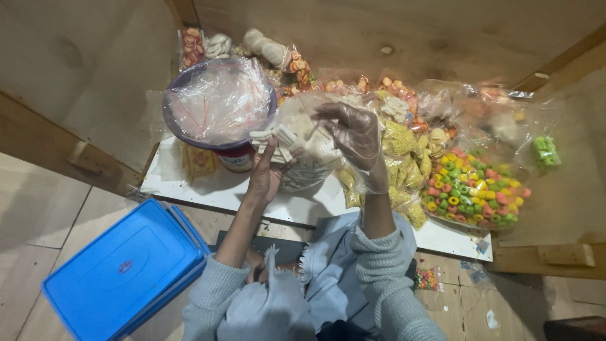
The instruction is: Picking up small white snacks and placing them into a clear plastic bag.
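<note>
holding a clear plastic bag of pale snack pieces (309,151) over the white table (214,189), the person works with both hands raised in front of the chest. the left hand (268,169) is bare and curls under the bag's near side, its fingers pinching a small bunch of pale, flat strips (274,140) against the plastic. the right hand (355,140) wears a loose clear plastic glove and lies over the top of the same bag, fingers bent and spread across it, gripping the plastic. grey knitted sleeves (379,259) cover both forearms.

just left of the bag stands a round purple-rimmed tub (218,101) lined with thin clear film, set on a red container (237,158), with a small yellow packet (199,161) beside its base. to the right, touching the held bag, lie bags of yellow crisps (404,148), and further right a bag of ring-shaped snacks in many colours (476,189). a small packet of green pieces (546,151) lies well apart at the far right. more packets of orange and white snacks (278,53) are piled along the wooden wall (410,31) behind. at the lower left, on the floor, sits a blue plastic lid or box (123,271).
</note>
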